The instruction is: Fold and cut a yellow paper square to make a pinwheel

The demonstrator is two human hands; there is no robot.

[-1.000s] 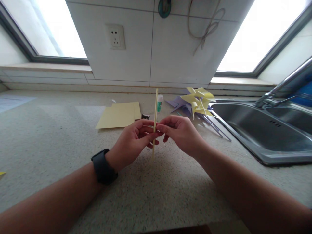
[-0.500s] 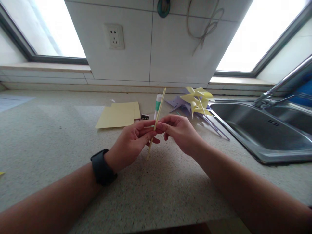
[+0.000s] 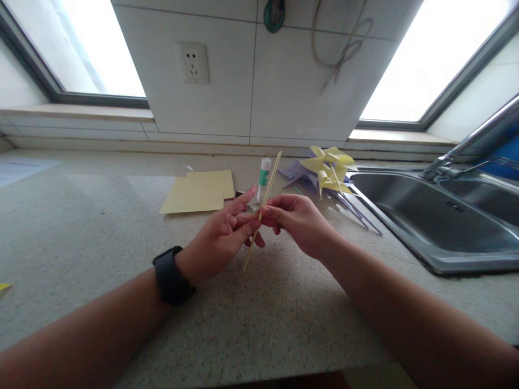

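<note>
Between my two hands a thin pale yellow paper stick slants upward to the right, above the counter. My left hand pinches its middle between thumb and fingers, with the index finger lifted away. Close by on the other side, my right hand has its thumb and fingertips closed on the same stick. Behind the stick stands a glue stick with a white cap and green label. A small dark box is partly covered by my left fingers.
Yellow paper sheets lie left of the glue stick. Yellow and purple paper pinwheels rest beside the steel sink on the right. A white sheet lies far left, and a wall socket is above the counter.
My left index finger has lifted off the stick and points upward. The stick has tilted slightly more to the right. Both hands stay nearly in place.
</note>
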